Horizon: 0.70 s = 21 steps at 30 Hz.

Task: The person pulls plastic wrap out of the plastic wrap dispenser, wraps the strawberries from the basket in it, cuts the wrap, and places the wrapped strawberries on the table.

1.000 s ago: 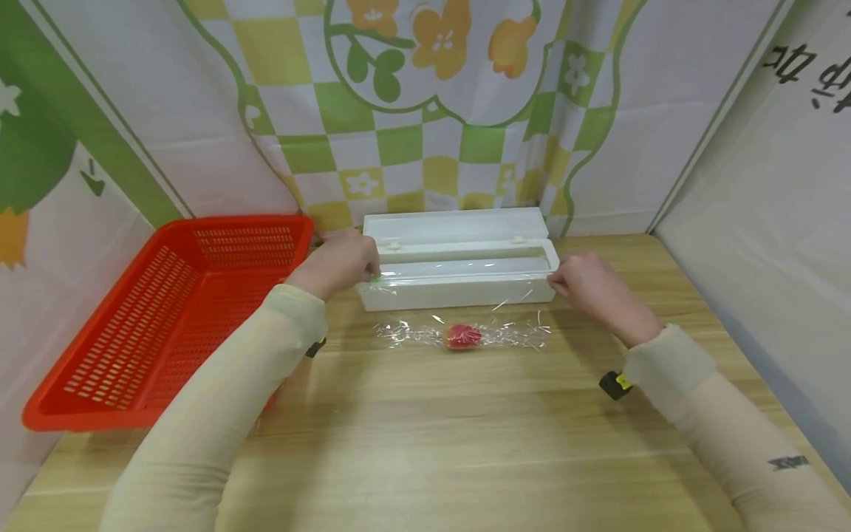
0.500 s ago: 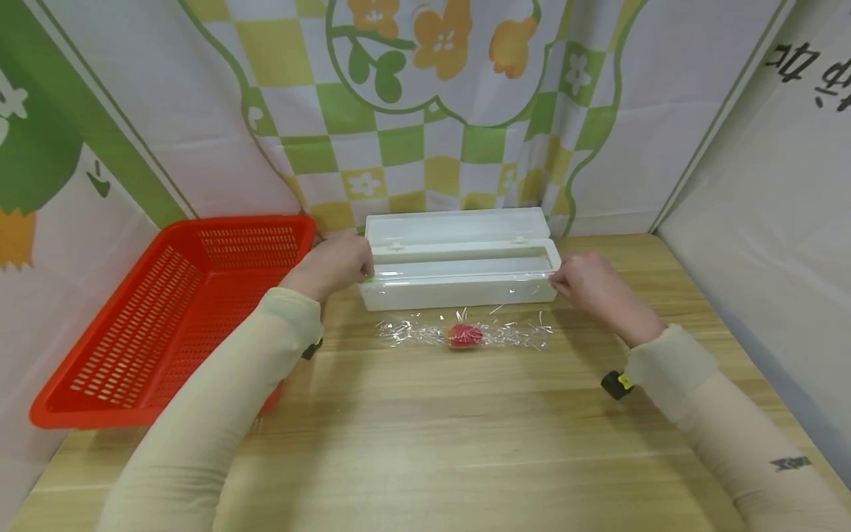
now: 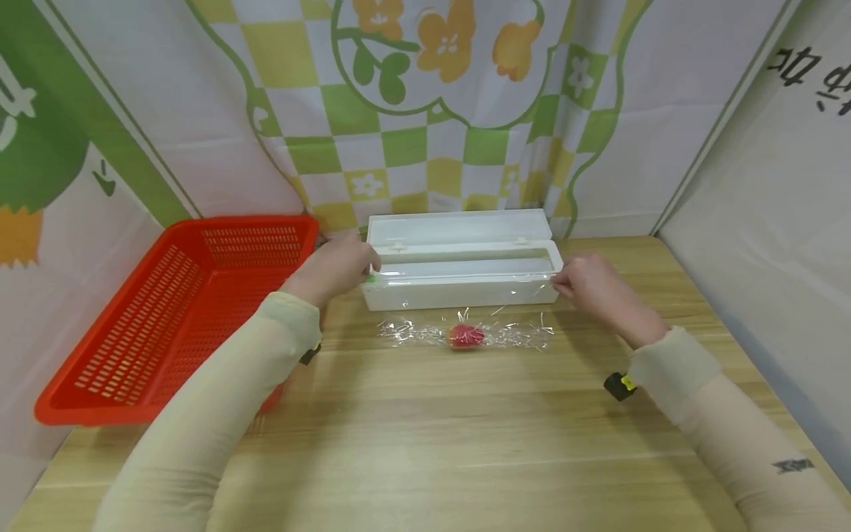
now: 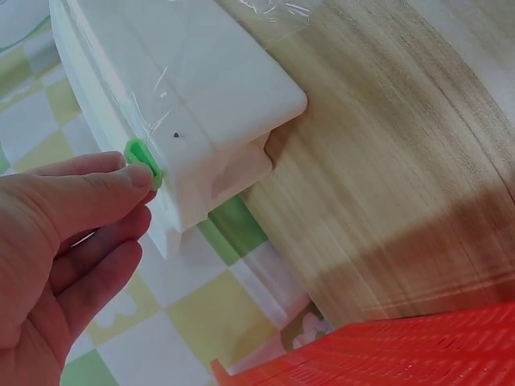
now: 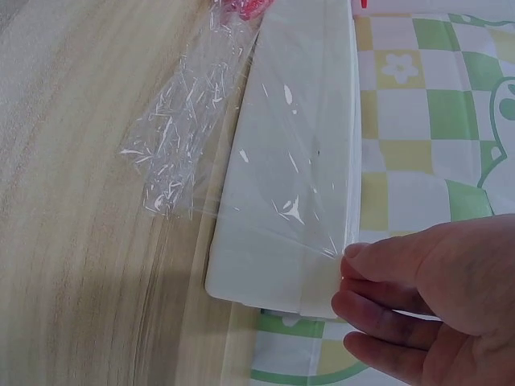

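Observation:
A white cling film dispenser (image 3: 459, 294) lies lengthwise at the back of the table with its lid (image 3: 459, 227) raised. At its left end my left hand (image 3: 335, 267) has thumb and forefinger on a green slide cutter (image 4: 142, 165). My right hand (image 3: 592, 288) pinches the cling film (image 5: 290, 205) at the dispenser's right front edge. That film hangs over the front wall and runs toward the table. Just in front lies a small red item (image 3: 467, 336) wrapped in crumpled clear film (image 3: 405, 332); its kind is not clear.
A red plastic basket (image 3: 142, 325) with slotted walls stands on the left, close beside my left forearm. Behind the dispenser hangs a checked, flowered cloth (image 3: 425, 148). The wooden table (image 3: 432, 436) extends in front, with a pale cloth wall (image 3: 764, 192) at the right.
The green slide cutter and my left hand have shifted slightly left along the dispenser to its end. My right hand stays at the right edge. The whole view has drifted a little.

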### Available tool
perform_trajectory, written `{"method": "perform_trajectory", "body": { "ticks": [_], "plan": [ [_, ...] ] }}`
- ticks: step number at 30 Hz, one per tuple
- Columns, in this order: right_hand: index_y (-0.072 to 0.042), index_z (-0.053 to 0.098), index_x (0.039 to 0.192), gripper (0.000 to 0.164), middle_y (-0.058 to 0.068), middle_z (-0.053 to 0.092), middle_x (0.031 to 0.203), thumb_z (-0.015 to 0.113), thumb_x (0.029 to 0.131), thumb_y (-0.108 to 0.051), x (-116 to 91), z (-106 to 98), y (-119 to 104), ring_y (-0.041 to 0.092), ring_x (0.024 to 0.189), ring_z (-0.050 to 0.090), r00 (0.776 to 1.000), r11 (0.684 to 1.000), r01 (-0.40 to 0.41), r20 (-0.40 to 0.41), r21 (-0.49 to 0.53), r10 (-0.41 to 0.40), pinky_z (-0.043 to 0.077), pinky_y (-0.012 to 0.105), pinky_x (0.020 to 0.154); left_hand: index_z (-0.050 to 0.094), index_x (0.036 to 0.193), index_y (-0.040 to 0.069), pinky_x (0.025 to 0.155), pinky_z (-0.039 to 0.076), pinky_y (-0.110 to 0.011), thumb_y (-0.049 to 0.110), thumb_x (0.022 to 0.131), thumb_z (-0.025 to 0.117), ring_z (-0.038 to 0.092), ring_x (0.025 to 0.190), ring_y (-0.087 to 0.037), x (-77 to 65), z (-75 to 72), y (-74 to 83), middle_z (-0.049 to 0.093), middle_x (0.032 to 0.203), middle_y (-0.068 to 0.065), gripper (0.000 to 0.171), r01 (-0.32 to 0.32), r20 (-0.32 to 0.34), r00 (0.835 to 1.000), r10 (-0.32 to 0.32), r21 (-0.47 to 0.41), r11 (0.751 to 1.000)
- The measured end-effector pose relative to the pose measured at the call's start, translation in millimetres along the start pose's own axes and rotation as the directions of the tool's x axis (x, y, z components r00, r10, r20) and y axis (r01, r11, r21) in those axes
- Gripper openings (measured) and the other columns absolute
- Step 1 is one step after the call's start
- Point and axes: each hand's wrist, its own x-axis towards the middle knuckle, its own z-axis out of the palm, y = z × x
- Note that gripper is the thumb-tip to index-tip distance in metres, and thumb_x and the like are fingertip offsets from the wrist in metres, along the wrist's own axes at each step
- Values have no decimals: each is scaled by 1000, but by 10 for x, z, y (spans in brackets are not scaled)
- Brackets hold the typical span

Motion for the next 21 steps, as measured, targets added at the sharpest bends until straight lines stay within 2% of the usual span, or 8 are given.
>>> {"method": "perform_trajectory", "body": {
  "ticks": [2, 4, 7, 13, 16, 21],
  "plan": [
    [-1, 75, 98, 16, 19, 70, 93, 65, 86, -7, -7, 7, 9, 31, 84, 65, 1000, 1000, 1, -4, -1, -1, 55, 44, 76, 78, 94, 11, 74, 51, -38, -8, 77, 54, 62, 82, -26, -5, 6, 4, 74, 89, -6, 35, 16, 16, 1000, -15, -21, 1000],
    [-1, 74, 99, 17, 19, 70, 94, 65, 86, -7, -11, 6, 19, 32, 85, 65, 1000, 1000, -2, -4, -2, 2, 55, 45, 77, 77, 98, 10, 82, 53, -42, -7, 79, 55, 65, 91, -29, -10, 0, 13, 74, 99, -8, 34, 20, 33, 999, -19, -31, 999],
    [-1, 74, 99, 17, 20, 70, 96, 65, 86, -7, -11, -10, 33, 33, 87, 65, 1000, 1000, -5, 0, -7, 5, 54, 46, 79, 77, 98, 9, 85, 53, -42, -4, 81, 61, 65, 94, -29, -8, -13, 29, 74, 101, -10, 27, 7, 38, 999, -6, -13, 1000],
    [-1, 75, 98, 16, 20, 71, 94, 65, 86, -8, -9, -37, 33, 32, 85, 65, 1000, 1000, 14, 1, -15, -14, 54, 46, 78, 74, 94, 8, 80, 53, -43, 4, 81, 68, 67, 89, -27, 40, -17, 123, 74, 95, -8, 16, -37, 18, 999, 36, 64, 997],
    [-2, 75, 97, 16, 18, 70, 92, 65, 86, -8, -11, -35, 28, 30, 82, 64, 1000, 1000, 22, -6, -12, -23, 53, 45, 76, 73, 97, 8, 83, 53, -44, 9, 83, 68, 67, 91, -27, 75, 11, 234, 73, 96, -8, 15, -56, 15, 998, 55, 43, 998],
    [-2, 75, 97, 16, 17, 70, 91, 65, 86, -8, -5, -23, 27, 28, 80, 64, 1000, 1000, 20, -13, 6, -20, 53, 44, 74, 72, 104, 6, 91, 51, -40, 14, 86, 68, 65, 99, -25, 126, 89, 478, 72, 103, -7, 21, -90, -2, 996, 90, -46, 995]
  ]
}}
